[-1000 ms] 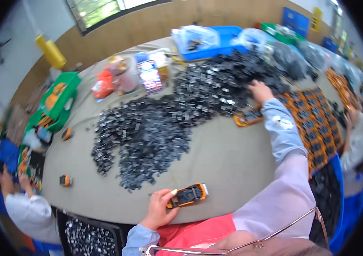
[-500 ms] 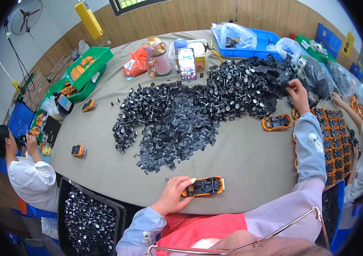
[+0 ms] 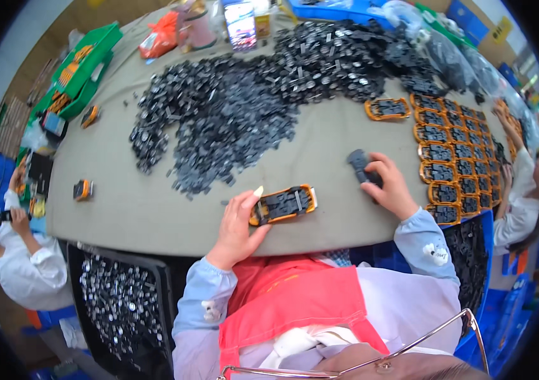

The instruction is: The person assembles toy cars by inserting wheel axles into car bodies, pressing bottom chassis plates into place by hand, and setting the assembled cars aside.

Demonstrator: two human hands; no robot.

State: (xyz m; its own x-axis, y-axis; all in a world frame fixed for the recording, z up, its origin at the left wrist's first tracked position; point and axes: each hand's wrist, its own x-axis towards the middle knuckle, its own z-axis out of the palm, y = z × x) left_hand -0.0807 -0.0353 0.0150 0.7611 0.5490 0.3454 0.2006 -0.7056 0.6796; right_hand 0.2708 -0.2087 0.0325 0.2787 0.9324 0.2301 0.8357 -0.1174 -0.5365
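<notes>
My left hand [image 3: 234, 231] is closed on the left end of an orange toy car [image 3: 287, 204] near the table's front edge. The car lies wheels-side up, with black parts showing inside its orange shell. To the right of it, my right hand [image 3: 388, 183] grips a dark toy car chassis [image 3: 358, 162] just above the cloth; its near end is hidden by my fingers. Beyond my right hand, another upturned orange toy car [image 3: 387, 109] rests on the table. Rows of upturned orange cars [image 3: 437, 152] stand close together at the right.
A heap of small dark plastic pieces [image 3: 234, 139] and wheel axles [image 3: 155, 101] spreads over the middle. Black chassis parts [image 3: 402, 54] are piled at the far right. A phone [image 3: 239, 26] stands at the back. A black bin [image 3: 160, 278] of wheels is front left. Co-workers sit on both sides.
My right hand has come back from the far pile toward me, carrying a dark chassis. My left hand stays on the orange car. The whole view has tilted downward.
</notes>
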